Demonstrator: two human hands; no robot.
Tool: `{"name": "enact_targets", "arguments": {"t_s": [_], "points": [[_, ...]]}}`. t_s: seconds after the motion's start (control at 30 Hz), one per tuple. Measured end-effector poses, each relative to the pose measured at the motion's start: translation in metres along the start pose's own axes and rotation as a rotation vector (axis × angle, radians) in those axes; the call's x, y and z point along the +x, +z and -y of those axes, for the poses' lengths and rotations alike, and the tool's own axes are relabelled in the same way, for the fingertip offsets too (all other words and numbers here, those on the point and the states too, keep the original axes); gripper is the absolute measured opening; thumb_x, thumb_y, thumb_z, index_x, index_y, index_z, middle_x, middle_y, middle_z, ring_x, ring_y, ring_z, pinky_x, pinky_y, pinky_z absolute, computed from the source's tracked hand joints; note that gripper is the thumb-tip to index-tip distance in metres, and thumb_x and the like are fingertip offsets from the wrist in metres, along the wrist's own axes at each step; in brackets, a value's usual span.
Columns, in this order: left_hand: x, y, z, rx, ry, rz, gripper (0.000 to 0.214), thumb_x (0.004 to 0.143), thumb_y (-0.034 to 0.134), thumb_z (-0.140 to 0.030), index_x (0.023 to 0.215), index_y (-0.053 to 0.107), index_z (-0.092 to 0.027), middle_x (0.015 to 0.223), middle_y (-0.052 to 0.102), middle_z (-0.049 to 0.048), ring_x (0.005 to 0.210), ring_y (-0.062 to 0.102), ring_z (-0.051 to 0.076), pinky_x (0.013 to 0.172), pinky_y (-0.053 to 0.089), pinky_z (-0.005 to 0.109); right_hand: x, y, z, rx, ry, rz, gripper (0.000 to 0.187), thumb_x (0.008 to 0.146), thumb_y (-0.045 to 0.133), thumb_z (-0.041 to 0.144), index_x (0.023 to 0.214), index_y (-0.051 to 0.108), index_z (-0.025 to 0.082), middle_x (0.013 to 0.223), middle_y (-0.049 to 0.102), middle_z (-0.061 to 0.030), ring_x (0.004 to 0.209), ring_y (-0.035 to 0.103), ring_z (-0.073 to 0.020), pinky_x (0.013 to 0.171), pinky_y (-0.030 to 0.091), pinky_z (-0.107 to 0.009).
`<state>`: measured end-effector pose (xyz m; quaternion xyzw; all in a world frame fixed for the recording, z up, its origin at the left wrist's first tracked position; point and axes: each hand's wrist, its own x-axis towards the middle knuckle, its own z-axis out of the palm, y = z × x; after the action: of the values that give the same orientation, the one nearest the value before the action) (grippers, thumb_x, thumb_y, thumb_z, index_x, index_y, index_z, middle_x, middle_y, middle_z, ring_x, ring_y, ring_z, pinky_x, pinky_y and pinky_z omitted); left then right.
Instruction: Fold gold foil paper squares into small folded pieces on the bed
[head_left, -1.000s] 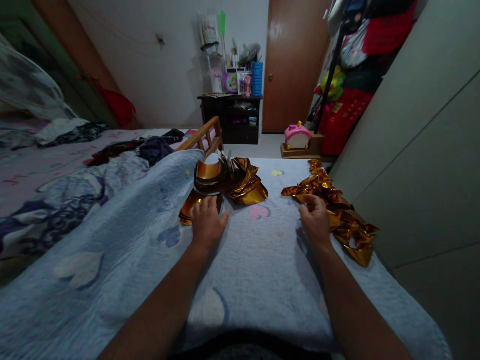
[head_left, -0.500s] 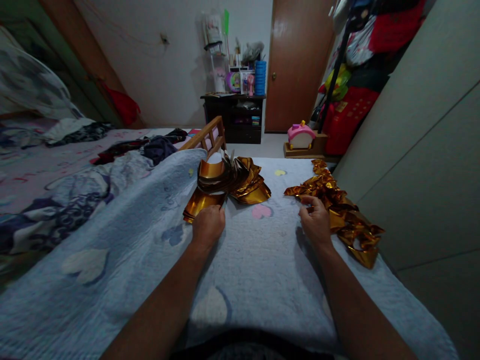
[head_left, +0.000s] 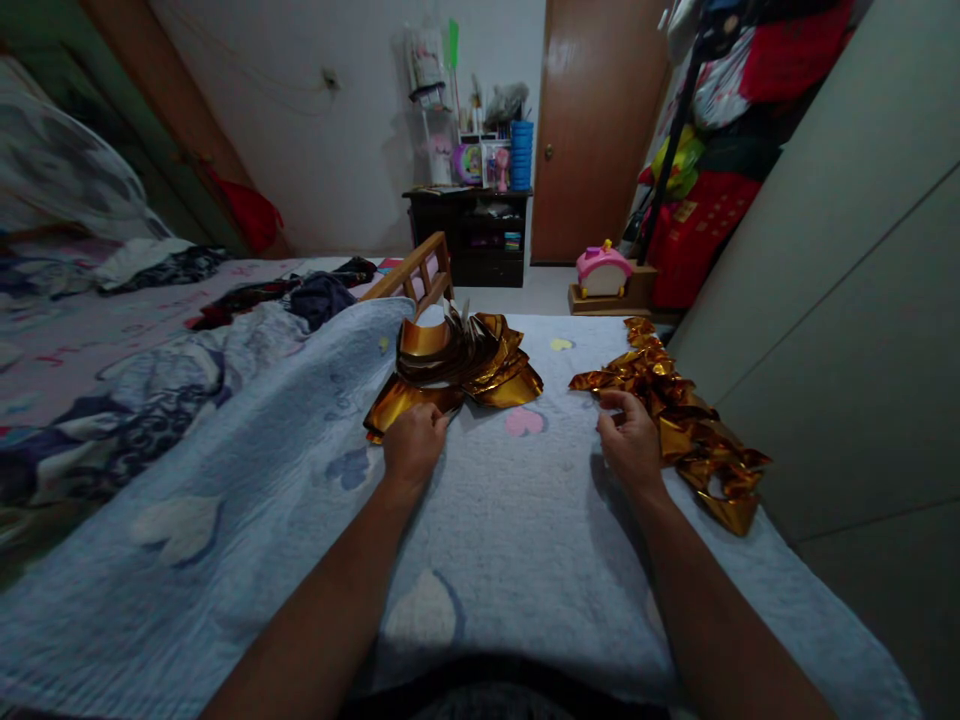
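Observation:
A fanned, curling stack of shiny gold foil sheets (head_left: 487, 375) lies on a blue heart-patterned bed cover. My left hand (head_left: 414, 440) is closed at the near edge of this stack, thumb and fingers pinching a foil sheet there; the back of the hand hides part of the grip. To the right, folded and crumpled gold foil (head_left: 679, 410) runs along the bed's edge. My right hand (head_left: 628, 437) hovers just beside it, fingers loosely curled with a gap between thumb and forefinger and nothing visible between them.
The blue cover (head_left: 517, 560) spreads beneath both hands. A wooden rail (head_left: 409, 270) stands behind the stack. Clothes (head_left: 262, 340) lie on the pink bed at left. A pale cabinet (head_left: 855, 300) borders the right side, and a pink toy (head_left: 604, 270) sits beyond the bed.
My left hand has shifted slightly left and up, and the near foil sheet's edge has lifted and bent with it. The right hand has hardly moved.

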<state>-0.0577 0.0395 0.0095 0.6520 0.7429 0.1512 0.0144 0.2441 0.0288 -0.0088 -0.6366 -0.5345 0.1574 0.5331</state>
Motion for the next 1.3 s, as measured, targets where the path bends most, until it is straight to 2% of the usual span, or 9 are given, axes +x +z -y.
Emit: {"name": "enact_targets", "arguments": {"t_s": [0.33,0.53,0.87,1.0,1.3], "points": [[0.0016,0.0031,0.0030,-0.135,-0.014,0.011,0.017,0.085,0.066,-0.034,0.078,0.068,-0.019,0.085,0.074,0.0052,0.083,0.067,0.022,0.070,0.040,0.029,-0.0014,-0.0014,0.0041,0.018,0.015,0.022,0.028,0.077,0.052,0.029,0.099,0.064,0.019,0.095,0.068,-0.0072,0.069,0.059,-0.0179,0.067,0.048,-0.032],[0.0013,0.0023,0.0005,-0.138,-0.025,0.017,0.028,0.093,0.056,-0.039,0.081,0.070,-0.019,0.085,0.075,0.0069,0.082,0.068,0.022,0.070,0.040,0.030,-0.0019,-0.0014,0.0072,0.020,0.019,0.025,0.027,0.076,0.053,0.029,0.097,0.064,0.018,0.094,0.069,-0.0074,0.067,0.058,-0.0175,0.066,0.048,-0.032],[0.0012,0.0038,0.0007,-0.077,0.019,0.021,0.029,0.093,0.049,-0.027,0.092,0.076,-0.018,0.097,0.077,0.0092,0.092,0.070,0.022,0.078,0.045,0.030,-0.0024,0.0004,0.0049,0.013,0.031,0.044,0.031,0.076,0.052,0.030,0.101,0.065,0.018,0.094,0.069,-0.0073,0.065,0.058,-0.0173,0.066,0.047,-0.033],[0.0016,0.0028,0.0013,-0.108,0.024,-0.014,0.026,0.091,0.049,-0.023,0.090,0.075,-0.018,0.097,0.077,0.0089,0.092,0.069,0.022,0.079,0.046,0.030,-0.0024,0.0006,0.0049,0.016,0.025,0.051,0.031,0.076,0.052,0.030,0.101,0.065,0.018,0.093,0.069,-0.0070,0.065,0.058,-0.0172,0.065,0.047,-0.032],[0.0017,0.0012,0.0020,-0.180,-0.016,-0.172,0.010,0.086,0.057,-0.021,0.083,0.066,-0.020,0.087,0.073,0.0057,0.085,0.068,0.022,0.076,0.046,0.031,-0.0030,0.0001,0.0079,0.024,0.009,0.064,0.030,0.075,0.053,0.030,0.100,0.064,0.018,0.090,0.070,-0.0059,0.063,0.059,-0.0165,0.065,0.047,-0.032]]}}
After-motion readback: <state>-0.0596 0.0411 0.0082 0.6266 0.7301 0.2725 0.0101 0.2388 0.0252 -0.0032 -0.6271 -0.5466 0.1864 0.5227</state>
